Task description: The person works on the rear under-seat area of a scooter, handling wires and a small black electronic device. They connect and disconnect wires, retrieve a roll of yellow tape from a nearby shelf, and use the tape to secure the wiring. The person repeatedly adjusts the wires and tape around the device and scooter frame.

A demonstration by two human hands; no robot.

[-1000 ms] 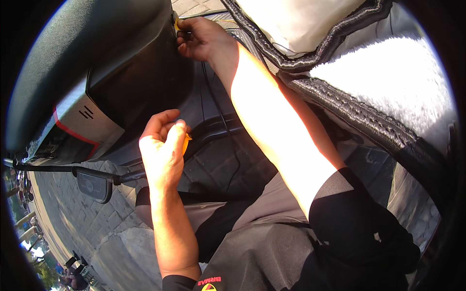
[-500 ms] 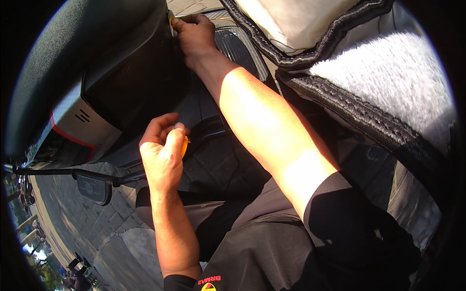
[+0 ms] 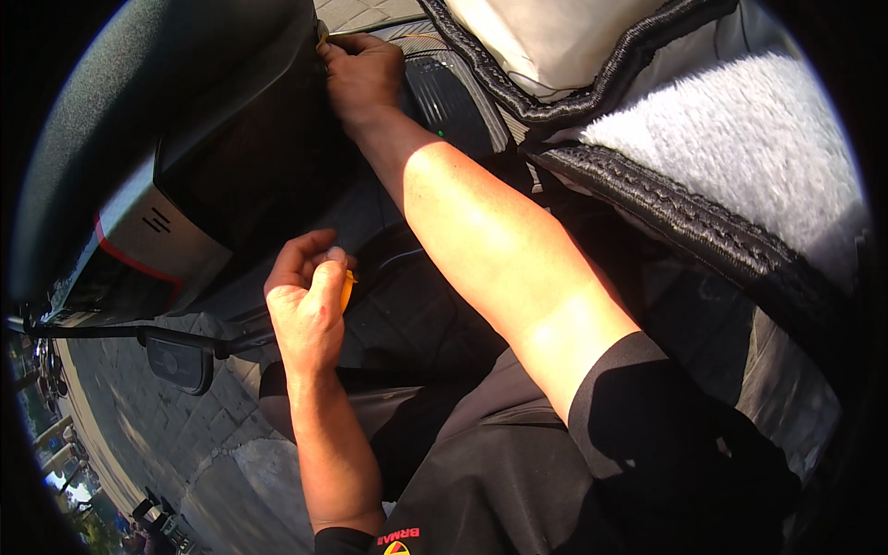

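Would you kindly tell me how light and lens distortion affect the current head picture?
In the head view, sun glares on the right forearm while the right hand sits in shade; also in the head view, the dark panel loses detail, and fisheye curvature bends edges near the rim.

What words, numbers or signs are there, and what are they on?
Black shirt: red lettering above a partly cut-off yellow emblem; I won't copy the word.
Silver panel: three short dark slanted strokes, no letters I can make out.
Yellow piece in the left hand: no lettering shows.
Far-left background: too small and blurred to read.
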